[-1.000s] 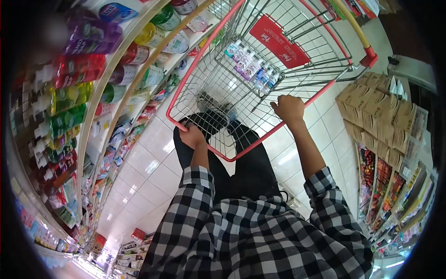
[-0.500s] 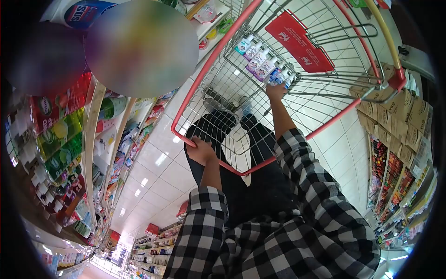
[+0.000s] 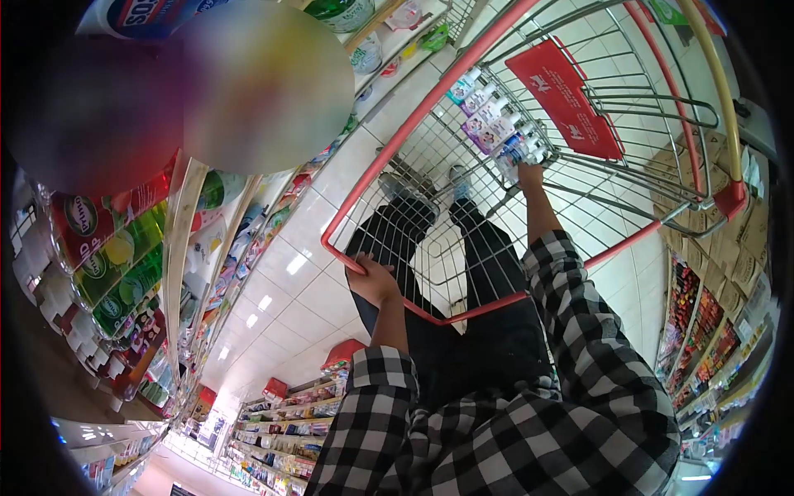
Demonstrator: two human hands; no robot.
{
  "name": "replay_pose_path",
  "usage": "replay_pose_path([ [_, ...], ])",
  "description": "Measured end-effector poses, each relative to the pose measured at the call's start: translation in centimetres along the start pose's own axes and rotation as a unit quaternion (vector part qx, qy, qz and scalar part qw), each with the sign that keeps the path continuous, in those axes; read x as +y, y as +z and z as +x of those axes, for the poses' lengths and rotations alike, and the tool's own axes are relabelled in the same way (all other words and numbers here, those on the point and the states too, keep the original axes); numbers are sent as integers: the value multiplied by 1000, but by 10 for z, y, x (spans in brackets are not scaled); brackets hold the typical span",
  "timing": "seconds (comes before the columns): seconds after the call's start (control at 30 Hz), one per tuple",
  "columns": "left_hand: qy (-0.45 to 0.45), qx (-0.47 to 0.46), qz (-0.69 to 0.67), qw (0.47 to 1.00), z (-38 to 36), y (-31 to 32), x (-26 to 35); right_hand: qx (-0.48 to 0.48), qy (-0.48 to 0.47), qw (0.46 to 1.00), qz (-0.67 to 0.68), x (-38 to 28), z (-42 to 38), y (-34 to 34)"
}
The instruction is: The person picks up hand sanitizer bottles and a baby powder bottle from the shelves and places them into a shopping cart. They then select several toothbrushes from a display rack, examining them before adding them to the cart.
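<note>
A wire shopping cart (image 3: 447, 227) with a red plastic-covered rim stands in front of my body. My left hand (image 3: 374, 279) is wrapped round its near left rim. My right hand (image 3: 530, 175) reaches into the cart at the near end of a row of white-capped bottles. Its fingers close on a bottle (image 3: 509, 169) there, partly hidden by the hand and the wires. Beside it stand bottles with blue labels (image 3: 514, 149), then white and purple bottles (image 3: 490, 132) and a teal-labelled bottle (image 3: 465, 85). A red sign panel (image 3: 564, 97) is fixed to the cart above them.
Shelves at left carry red and green-yellow liquid bottles (image 3: 116, 256). Stacked brown paper packages (image 3: 711, 207) line the right side, above shelves of small colourful packets (image 3: 691, 302). Pale tiles (image 3: 298, 260) cover the aisle floor. More stocked shelves (image 3: 285, 430) stand at lower left.
The view has shifted, so cart, hands and bottles appear farther right. My right hand stays at the near end of the row, where the bottle by its fingers shows more. My left hand keeps the rim.
</note>
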State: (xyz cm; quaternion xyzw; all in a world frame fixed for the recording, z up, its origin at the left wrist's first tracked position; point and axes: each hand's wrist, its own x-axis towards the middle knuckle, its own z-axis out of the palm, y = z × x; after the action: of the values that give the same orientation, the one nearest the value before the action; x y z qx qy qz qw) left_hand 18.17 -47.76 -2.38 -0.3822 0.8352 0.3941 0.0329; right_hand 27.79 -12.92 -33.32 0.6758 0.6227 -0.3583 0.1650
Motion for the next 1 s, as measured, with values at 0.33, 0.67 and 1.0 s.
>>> replay_pose_path([
  [0.33, 30, -16, 23, 999, 14, -27, -7, -115, -90, 958, 248, -109, -178, -80],
  [0.67, 185, -281, 13, 942, 37, -83, -41, -218, -431, 850, 211, -158, -336, -212],
  [1.0, 148, -378, -109, 908, -33, -124, -3, -324, -292, 865, 248, -137, -393, -249],
])
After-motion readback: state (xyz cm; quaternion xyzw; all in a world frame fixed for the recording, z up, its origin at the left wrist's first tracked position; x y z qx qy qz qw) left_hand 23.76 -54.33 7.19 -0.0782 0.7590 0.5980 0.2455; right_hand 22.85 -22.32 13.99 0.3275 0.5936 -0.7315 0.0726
